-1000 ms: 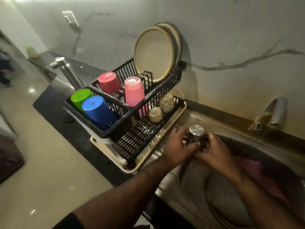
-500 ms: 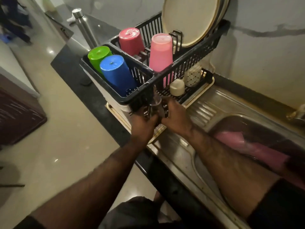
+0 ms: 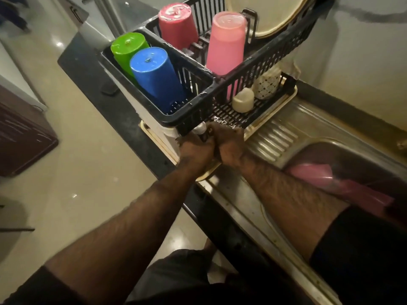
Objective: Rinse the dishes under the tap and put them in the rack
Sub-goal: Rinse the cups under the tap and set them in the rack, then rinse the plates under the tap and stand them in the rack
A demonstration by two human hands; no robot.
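Both hands hold a small steel cup [image 3: 200, 129] upside down at the near end of the black dish rack's [image 3: 259, 60] lower tier. My left hand [image 3: 193, 150] grips it from the left, my right hand [image 3: 230, 143] from the right. The cup is mostly hidden by my fingers and the upper basket's corner. In the rack's upper tier stand upturned green [image 3: 126, 49], blue [image 3: 156, 73], red [image 3: 177, 24] and pink [image 3: 226, 42] tumblers. Beige plates [image 3: 271, 16] lean at the back. A small cream cup [image 3: 243, 100] and a patterned cup [image 3: 266, 83] sit on the lower tier.
The steel sink [image 3: 343, 155] lies to the right, with pink dishes [image 3: 312, 175] in its basin. The ribbed drainboard [image 3: 273, 139] is between rack and basin. The black counter edge [image 3: 114, 102] drops to the tiled floor on the left.
My hands carried the steel cup from over the sink leftward to the rack's lower tier. The view has tilted down and closer to the rack.
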